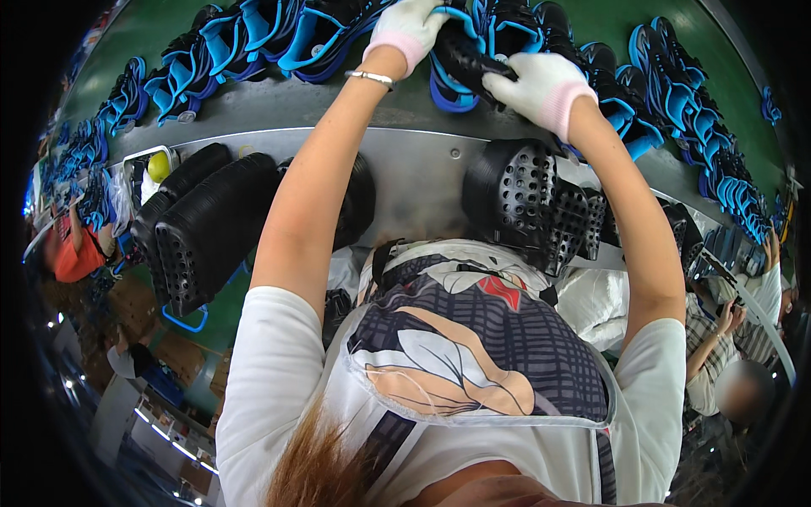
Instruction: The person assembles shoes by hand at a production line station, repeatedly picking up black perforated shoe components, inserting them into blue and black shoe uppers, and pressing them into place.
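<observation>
A black and blue sports shoe [454, 99] stands on the green work surface in front of me. My left hand [409, 34], in a white glove with a pink cuff, is closed on the shoe's upper edge. A black moulded shoe insert [463, 57] sits partly inside the shoe opening, tilted, its near end sticking out. My right hand [541, 89], gloved the same way, grips that near end between thumb and fingers. The fingertips of both hands are partly hidden.
Rows of similar shoes [317, 42] stretch left and right along the green surface [228, 114]. On a metal ledge [414, 182] nearer me lie nested stacks of black perforated inserts [224, 224], with another stack [515, 186] at right. A tray [135, 160] holds a yellow-green round object. Other people work at both sides.
</observation>
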A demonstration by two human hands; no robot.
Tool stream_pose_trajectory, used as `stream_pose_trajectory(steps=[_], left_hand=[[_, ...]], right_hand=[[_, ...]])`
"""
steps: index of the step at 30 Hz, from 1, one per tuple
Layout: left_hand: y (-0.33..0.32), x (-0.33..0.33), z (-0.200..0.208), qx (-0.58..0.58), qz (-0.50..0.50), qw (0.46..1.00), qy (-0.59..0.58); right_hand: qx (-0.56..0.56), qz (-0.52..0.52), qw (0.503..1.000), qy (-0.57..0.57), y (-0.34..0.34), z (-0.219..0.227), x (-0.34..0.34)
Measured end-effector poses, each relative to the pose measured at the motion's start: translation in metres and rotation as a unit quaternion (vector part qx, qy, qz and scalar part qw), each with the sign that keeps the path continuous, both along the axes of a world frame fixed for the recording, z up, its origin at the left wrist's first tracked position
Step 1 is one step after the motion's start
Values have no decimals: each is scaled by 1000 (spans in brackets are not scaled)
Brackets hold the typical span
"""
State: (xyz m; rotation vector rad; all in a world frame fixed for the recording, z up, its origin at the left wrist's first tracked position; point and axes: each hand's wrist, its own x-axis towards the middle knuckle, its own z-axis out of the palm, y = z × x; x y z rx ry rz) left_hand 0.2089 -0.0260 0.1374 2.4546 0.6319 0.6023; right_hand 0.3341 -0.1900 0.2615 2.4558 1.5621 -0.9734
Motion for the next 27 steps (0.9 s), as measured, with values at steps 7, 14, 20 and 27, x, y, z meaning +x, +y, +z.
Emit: stream_pose_trajectory(steps=[7,14,20,27], left_hand=[[-20,13,25,0,4,993,114],[-46,-25,32,-69,24,984,164],[-76,-23,12,-166,-130,921,327],[-61,9,-7,-230,-66,880,409]], right_hand=[[-10,-23,995,-98,39,-50,-10],[-39,-35,995,-80,69,-110,-14],[-75,-58,995,-26,85,-120,-11],[33,57,996,-53,89,-143,-6]])
